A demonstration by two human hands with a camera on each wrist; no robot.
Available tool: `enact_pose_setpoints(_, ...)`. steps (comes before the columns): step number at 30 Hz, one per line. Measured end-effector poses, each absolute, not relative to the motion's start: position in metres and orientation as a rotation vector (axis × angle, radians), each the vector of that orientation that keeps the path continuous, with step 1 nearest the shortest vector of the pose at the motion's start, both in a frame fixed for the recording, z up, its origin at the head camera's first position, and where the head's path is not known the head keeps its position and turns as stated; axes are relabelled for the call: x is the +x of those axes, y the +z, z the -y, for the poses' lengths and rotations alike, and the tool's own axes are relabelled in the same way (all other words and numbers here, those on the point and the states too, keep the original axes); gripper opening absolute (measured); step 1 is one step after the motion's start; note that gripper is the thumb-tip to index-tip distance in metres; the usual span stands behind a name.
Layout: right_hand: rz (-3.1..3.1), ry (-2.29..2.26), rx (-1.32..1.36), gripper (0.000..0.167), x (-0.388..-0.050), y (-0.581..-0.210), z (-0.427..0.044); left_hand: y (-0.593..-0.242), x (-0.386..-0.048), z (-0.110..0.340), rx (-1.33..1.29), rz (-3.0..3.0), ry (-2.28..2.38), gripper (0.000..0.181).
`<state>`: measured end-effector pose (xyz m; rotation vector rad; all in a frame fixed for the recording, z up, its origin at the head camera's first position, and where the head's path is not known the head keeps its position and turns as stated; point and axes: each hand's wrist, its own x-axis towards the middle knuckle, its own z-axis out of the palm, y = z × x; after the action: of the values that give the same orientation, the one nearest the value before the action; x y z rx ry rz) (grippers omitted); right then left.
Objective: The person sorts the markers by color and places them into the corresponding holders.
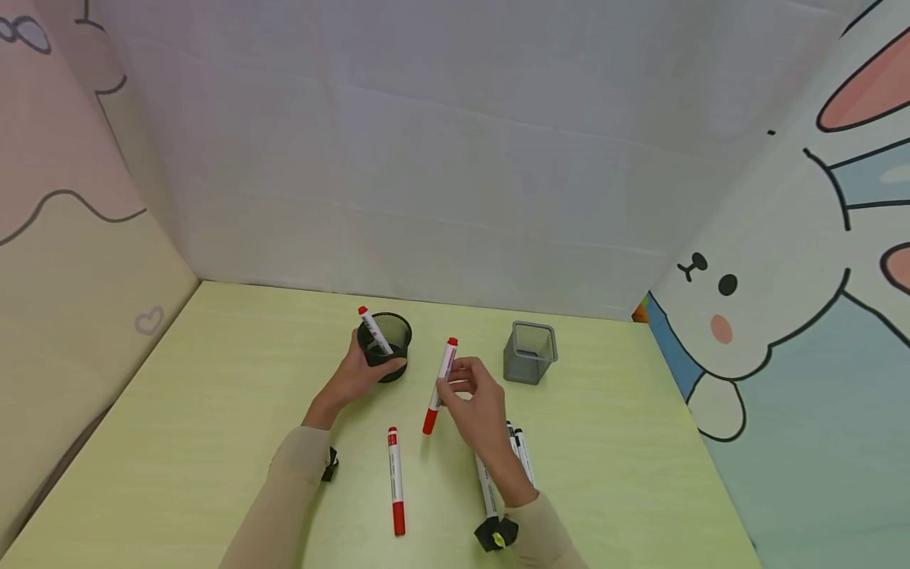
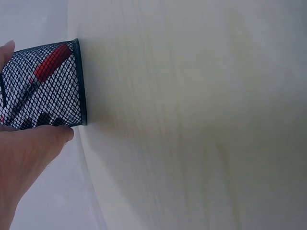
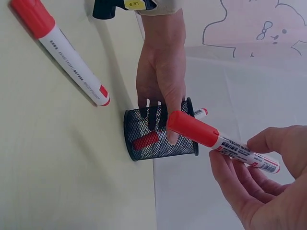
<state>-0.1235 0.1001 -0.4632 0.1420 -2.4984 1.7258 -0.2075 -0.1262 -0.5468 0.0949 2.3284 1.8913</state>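
A round black mesh pen holder (image 1: 396, 365) stands on the table with a red-and-white marker (image 1: 374, 329) leaning inside it. My left hand (image 1: 354, 374) grips the holder around its side; the left wrist view shows the marker's red cap (image 2: 52, 62) low behind the mesh. In my right hand (image 1: 482, 407) a second red whiteboard marker (image 1: 444, 367) is pinched between thumb and fingers, its red cap pointing down, to the right of the holder and apart from it. A third red marker (image 1: 396, 482) lies on the table between my forearms.
A square grey mesh pen holder (image 1: 529, 356) stands at the back right. Several white markers with black ends (image 1: 524, 457) lie beneath and beside my right wrist, partly hidden. Behind the yellow table (image 1: 626, 442) hangs a white cloth (image 1: 426, 158), with printed cloths at both sides.
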Motion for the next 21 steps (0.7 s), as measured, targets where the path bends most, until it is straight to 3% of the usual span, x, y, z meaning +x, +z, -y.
enact_pose_setpoints(21,2.256,1.663,0.320,0.028,-0.156,-0.452,-0.083,-0.541,-0.213,0.128,0.083,-2.355,1.850,0.105)
